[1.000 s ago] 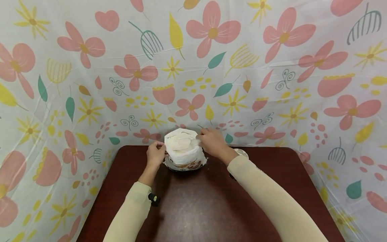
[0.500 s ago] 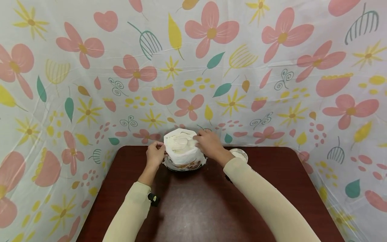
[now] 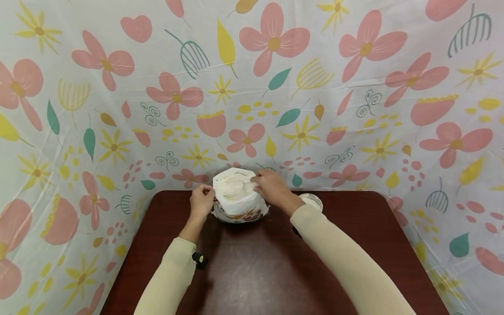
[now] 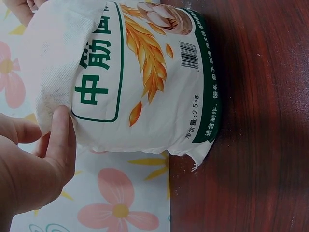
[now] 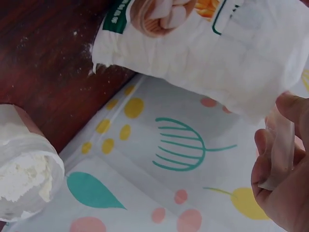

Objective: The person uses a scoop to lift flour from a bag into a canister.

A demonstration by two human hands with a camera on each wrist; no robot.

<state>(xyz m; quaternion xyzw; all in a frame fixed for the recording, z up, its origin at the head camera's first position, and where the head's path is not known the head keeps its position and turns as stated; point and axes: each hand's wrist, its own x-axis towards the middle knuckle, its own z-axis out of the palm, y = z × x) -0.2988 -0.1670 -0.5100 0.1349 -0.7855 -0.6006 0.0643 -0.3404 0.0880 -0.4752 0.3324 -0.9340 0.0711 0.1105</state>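
A white flour bag (image 3: 240,205) stands upright near the table's back edge, its top rolled outward and flour (image 3: 228,178) showing inside. My left hand (image 3: 202,200) pinches the folded rim at the bag's left; the left wrist view shows thumb and fingers (image 4: 60,140) on the white fold. On the bag's right side, my right hand (image 3: 273,187) grips the handle (image 5: 282,150) of a translucent plastic scoop, whose bowl (image 3: 235,187) lies on the flour in the bag's mouth. The right fingers' far side is hidden in the head view.
A round tub of flour (image 5: 24,179) sits right of the bag, partly behind my right forearm. Spilled flour (image 5: 75,34) specks the dark red wooden table (image 3: 244,271). A flower-printed cloth (image 3: 252,87) hangs close behind the table's back edge.
My right hand has shifted slightly left and down toward the bag's mouth, uncovering more of the flour tub. The left hand keeps its pinch on the rim.
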